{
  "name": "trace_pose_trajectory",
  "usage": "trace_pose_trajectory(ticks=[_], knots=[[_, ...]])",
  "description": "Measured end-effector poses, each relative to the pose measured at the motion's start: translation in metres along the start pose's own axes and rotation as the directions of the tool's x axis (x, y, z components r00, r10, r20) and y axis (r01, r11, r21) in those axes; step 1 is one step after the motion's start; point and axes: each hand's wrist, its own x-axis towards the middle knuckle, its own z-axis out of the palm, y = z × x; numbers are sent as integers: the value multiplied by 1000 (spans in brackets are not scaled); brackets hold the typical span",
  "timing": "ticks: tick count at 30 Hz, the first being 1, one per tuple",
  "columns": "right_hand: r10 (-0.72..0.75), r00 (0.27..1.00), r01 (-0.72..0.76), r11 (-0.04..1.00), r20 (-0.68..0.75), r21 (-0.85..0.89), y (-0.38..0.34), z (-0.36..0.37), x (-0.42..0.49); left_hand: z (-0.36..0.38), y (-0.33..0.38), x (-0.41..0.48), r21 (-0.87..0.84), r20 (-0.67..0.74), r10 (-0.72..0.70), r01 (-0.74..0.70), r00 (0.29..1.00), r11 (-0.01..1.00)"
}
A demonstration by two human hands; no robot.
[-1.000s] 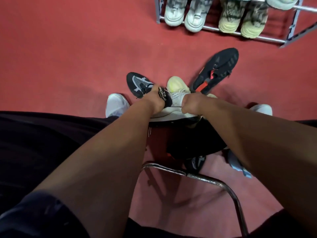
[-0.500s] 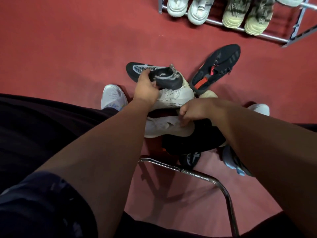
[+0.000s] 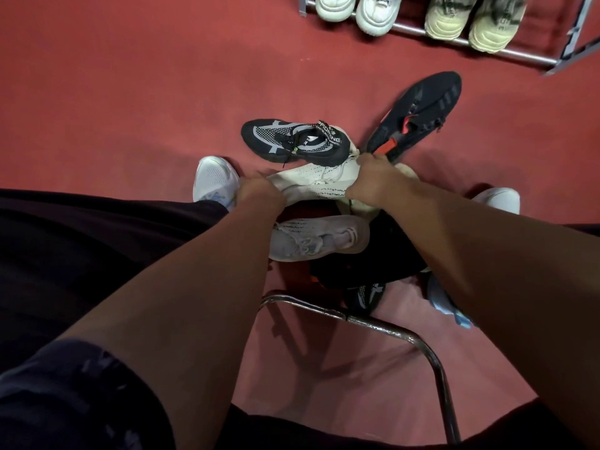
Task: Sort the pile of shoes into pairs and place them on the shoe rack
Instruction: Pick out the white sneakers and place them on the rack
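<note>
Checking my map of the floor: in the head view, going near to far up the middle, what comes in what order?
Chair frame → grey shoe → cream shoe held by both hands → black-and-grey shoe → rack.

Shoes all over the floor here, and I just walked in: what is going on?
A seated person is sorting a pile of shoes. Both hands, the left hand and the right hand, grip a cream knit sneaker at its two ends. Its likely mate lies just below. A black and grey sneaker and a black shoe with an orange tab lie beyond on the red floor. The shoe rack already holds two light pairs.
</note>
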Motion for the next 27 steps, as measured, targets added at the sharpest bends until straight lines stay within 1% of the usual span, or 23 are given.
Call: trace_pose_trajectory(ticks=[1, 3, 6, 8, 9, 10, 11, 12, 13, 14, 15, 16, 17, 18, 20, 21, 24, 27], knots=[[-3, 999, 3, 1000, 33, 6, 1, 5, 0, 0, -2, -1, 15, -2, -1, 1, 1000, 1000], [3, 999, -5, 999, 32, 50, 3, 13, 1, 6, -8, 4, -6, 3, 32, -32, 999, 999], [39, 998, -31, 989, -52, 147, -1, 13, 0, 11, -12, 6, -103, 11, 121, -119, 993, 988], [158, 983, -126, 953, -97, 274, -4, 8, 4, 9, -8, 6, -166, 16, 179, -174, 984, 971], [227, 970, -189, 928, -84, 322, -5, 5, 6, 9, -6, 6, -181, 0, 220, -216, 976, 959], [266, 963, -231, 903, -49, 363, -6, 2, 7, 9, -3, 7, -181, -24, 250, -250, 968, 951], [283, 959, -259, 903, -22, 342, -5, 1, 9, 9, -1, 8, -171, -53, 275, -280, 960, 945], [264, 965, -258, 931, 12, 257, -6, 0, 7, 10, 2, 10, -152, -76, 279, -288, 957, 946], [224, 973, -230, 966, 60, 116, -7, -4, 1, 12, 4, 11, -125, -92, 269, -279, 959, 952], [179, 976, -181, 983, 125, 6, -6, -4, -3, 12, 6, 11, -77, -97, 253, -261, 963, 962], [137, 965, -127, 990, 222, -56, -7, -5, -9, 12, 8, 10, -2, -95, 237, -239, 967, 971], [77, 940, -51, 995, 331, -87, -8, -2, -14, 13, 10, 8, 84, -89, 228, -221, 970, 972], [41, 915, 10, 992, 401, -126, -9, 2, -18, 13, 11, 7, 167, -82, 225, -209, 971, 964], [2, 897, 79, 983, 442, -163, -9, 9, -18, 13, 11, 6, 235, -76, 230, -207, 970, 950], [-39, 893, 187, 938, 447, -291, -8, 22, -20, 14, 12, 5, 320, -67, 241, -208, 968, 924], [-60, 897, 226, 914, 438, -337, -8, 26, -24, 15, 12, 6, 333, -59, 249, -216, 967, 918], [-172, 928, 310, 848, 330, -430, -7, 36, -35, 18, 12, 14, 280, -32, 277, -257, 960, 925], [-243, 923, 372, 762, 298, -530, -6, 46, -44, 23, 11, 18, 265, -40, 322, -300, 946, 916]])
